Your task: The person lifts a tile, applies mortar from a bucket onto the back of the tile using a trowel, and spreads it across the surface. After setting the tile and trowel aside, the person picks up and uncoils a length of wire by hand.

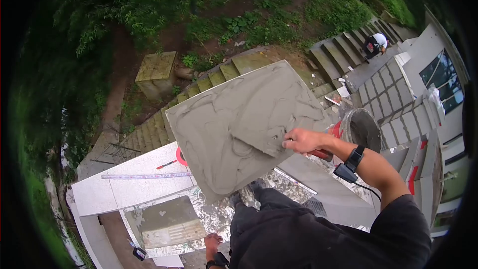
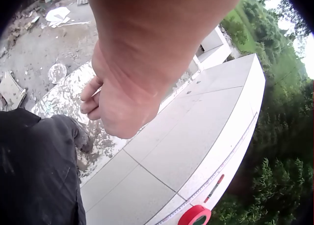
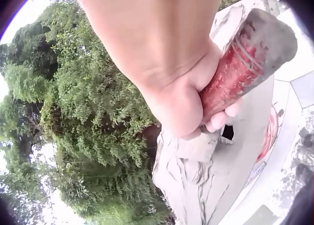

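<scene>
One large square tile (image 1: 244, 124) stood tilted on edge in front of the person, its upper face coated all over with grey mortar; its lower corner appeared to rest near the person's feet, though the contact point was hidden. The right hand (image 1: 304, 141) was wrapped firmly round the red, mortar-smeared handle of one trowel (image 3: 245, 68), whose blade lay against the mortared face near the tile's right edge. The left hand (image 2: 115, 95) hung low beside the leg, away from the tile, its fingers loosely curled and holding nothing. One bucket (image 1: 359, 128) stood just behind the right forearm. On the laid white slabs (image 1: 134, 169) to the left lay one roll of red tape (image 2: 195, 215), one red-tipped pencil (image 1: 167, 164) and one long ruler (image 1: 147, 175) along the edge. One smaller slab with ridged mortar (image 1: 167, 221) lay below those. A second person (image 1: 374, 45) was crouched on the steps further off.
</scene>
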`<action>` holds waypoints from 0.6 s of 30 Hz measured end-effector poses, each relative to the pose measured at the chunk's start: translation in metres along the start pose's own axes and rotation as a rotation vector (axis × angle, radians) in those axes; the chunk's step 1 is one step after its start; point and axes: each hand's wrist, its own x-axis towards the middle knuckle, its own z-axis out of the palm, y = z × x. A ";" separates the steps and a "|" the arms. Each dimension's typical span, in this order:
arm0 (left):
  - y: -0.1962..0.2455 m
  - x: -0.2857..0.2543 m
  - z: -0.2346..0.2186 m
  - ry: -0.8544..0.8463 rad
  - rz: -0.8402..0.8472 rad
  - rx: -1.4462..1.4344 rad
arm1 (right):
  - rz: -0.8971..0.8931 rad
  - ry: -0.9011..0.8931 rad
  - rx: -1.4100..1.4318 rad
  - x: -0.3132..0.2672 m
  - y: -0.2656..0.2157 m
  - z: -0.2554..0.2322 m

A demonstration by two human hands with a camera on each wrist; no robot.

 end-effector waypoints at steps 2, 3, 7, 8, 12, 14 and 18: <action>-0.010 0.012 -0.010 0.001 -0.033 0.072 | -0.311 -0.109 -0.291 -0.009 0.013 0.010; -0.012 0.016 -0.015 -0.019 -0.046 0.078 | -0.573 0.050 -0.574 -0.018 0.013 0.014; -0.004 0.022 -0.026 -0.036 -0.040 0.157 | -0.229 0.258 -0.828 -0.047 -0.007 0.005; 0.003 0.023 -0.028 -0.066 -0.021 0.189 | -0.233 0.329 -0.730 -0.036 0.015 0.002; 0.029 0.025 -0.032 -0.053 0.053 0.234 | 0.140 0.100 -0.020 -0.047 0.001 0.014; 0.041 0.026 -0.034 -0.061 0.066 0.258 | 0.120 0.021 0.021 -0.056 -0.007 0.032; 0.056 0.020 -0.026 -0.063 0.080 0.301 | -0.224 0.108 -0.482 -0.091 -0.012 0.065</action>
